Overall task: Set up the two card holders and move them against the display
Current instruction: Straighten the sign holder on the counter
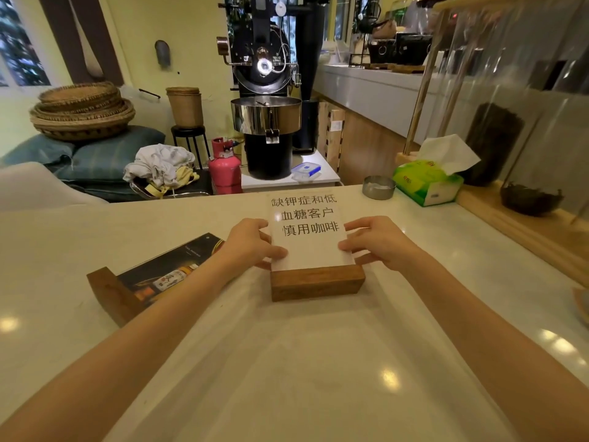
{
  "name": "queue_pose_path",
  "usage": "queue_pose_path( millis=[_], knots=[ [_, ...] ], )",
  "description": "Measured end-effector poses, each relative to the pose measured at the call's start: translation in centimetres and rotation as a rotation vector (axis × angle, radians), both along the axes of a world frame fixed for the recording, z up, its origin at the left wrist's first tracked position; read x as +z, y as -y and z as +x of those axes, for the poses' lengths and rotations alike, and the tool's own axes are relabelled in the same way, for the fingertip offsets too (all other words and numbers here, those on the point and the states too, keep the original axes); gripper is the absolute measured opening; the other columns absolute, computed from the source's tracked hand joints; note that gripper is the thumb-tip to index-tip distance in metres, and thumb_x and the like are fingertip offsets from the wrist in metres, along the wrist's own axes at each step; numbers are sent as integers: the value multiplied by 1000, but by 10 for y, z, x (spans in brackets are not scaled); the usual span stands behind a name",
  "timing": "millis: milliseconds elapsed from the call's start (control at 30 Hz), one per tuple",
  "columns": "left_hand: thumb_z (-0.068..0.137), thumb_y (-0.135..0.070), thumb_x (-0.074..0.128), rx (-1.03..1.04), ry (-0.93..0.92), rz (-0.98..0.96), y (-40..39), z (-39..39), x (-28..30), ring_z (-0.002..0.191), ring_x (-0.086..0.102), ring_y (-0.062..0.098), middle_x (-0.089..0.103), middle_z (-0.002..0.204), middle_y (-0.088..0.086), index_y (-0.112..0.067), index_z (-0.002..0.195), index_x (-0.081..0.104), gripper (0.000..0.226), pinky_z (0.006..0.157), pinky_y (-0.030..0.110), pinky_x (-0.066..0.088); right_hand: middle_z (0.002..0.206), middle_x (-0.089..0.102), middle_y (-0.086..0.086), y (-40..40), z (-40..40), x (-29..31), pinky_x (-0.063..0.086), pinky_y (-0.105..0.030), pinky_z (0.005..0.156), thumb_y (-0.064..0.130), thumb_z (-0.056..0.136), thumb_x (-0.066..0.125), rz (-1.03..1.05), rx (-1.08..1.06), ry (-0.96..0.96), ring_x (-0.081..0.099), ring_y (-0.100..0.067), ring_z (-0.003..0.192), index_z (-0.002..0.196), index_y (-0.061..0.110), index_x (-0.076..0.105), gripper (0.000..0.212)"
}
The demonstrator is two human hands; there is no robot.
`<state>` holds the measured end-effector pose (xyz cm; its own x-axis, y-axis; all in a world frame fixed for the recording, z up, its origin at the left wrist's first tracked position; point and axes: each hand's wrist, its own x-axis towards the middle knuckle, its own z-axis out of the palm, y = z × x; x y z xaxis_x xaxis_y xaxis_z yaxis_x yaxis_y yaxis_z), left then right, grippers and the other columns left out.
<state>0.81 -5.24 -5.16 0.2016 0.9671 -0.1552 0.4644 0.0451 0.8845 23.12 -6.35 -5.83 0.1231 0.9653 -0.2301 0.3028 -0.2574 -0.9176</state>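
Note:
A card holder with a wooden base and a clear panel showing a white card with black Chinese text stands upright in the middle of the counter. My left hand grips the panel's left edge and my right hand grips its right edge. A second card holder, with a wooden base and a dark card picturing a bottle, lies flat on the counter to the left, partly behind my left forearm. The glass display case on a wooden base runs along the counter's right side.
The white marble counter spreads toward me. A green tissue box and a small metal ashtray sit near the far right by the display. Beyond the counter stand a black coffee roaster and a pink gas cylinder.

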Motion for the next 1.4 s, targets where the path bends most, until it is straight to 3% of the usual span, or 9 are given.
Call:
queue_pose_path(
  millis=[67,200,367,633,767,900,1167,1300,1400],
  knots=[
    [68,-4,73,16,-18,99,1,-1,1,91,61,29,58,102,10,-11,134,35,77,61,37,59,82,67,1,3,-1,2,51,-22,41,4,67,75,53,-7,-47,66,-14,71,93,18,58,35],
    [67,-8,75,46,-41,286,4,-1,2,75,61,16,53,90,-3,-17,135,31,82,43,20,51,83,67,-1,10,-2,5,51,-22,42,2,67,74,176,-17,-109,67,-11,66,87,22,57,34],
    [67,-10,75,34,-58,538,11,-2,2,71,59,11,52,80,-10,-21,129,40,71,55,23,50,86,66,3,21,-4,6,53,-20,45,6,69,74,331,-22,-133,66,-11,73,84,28,53,34],
    [69,-9,73,24,-36,708,26,-2,-9,69,56,2,50,79,-16,-18,115,42,56,53,4,44,91,65,1,34,-4,1,56,-23,53,5,71,72,439,13,-138,67,-15,82,82,23,53,29],
    [71,-10,72,-2,-37,724,29,-3,-14,71,55,-1,48,82,-19,-27,99,37,47,56,-4,39,93,65,5,40,-4,-1,56,-21,53,6,70,73,435,23,-132,68,-8,76,83,23,53,29],
    [73,-13,70,-9,-70,715,31,-4,-18,73,51,-5,46,88,-17,-31,93,34,45,52,-7,35,95,64,8,45,-6,-4,57,-21,55,8,70,73,430,3,-123,64,-10,83,84,22,53,29],
    [76,-16,67,-22,-111,700,33,-3,-18,72,49,-5,47,94,-14,-32,93,32,43,42,3,38,91,64,11,50,-9,-4,55,-17,56,10,70,73,421,-33,-90,63,-10,84,84,20,53,26],
    [77,-21,67,-72,-92,602,34,-11,-11,74,54,1,49,88,-17,-30,96,35,38,49,6,38,87,63,4,59,-18,-3,53,-25,68,17,70,74,485,-222,109,60,-12,80,82,18,51,27],
    [76,-30,66,-130,-49,437,32,-29,0,84,59,6,56,93,-12,-27,99,46,31,65,20,49,76,59,6,76,-37,-3,51,-26,61,18,77,68,683,-395,188,56,-14,70,79,16,48,20]
  ],
)
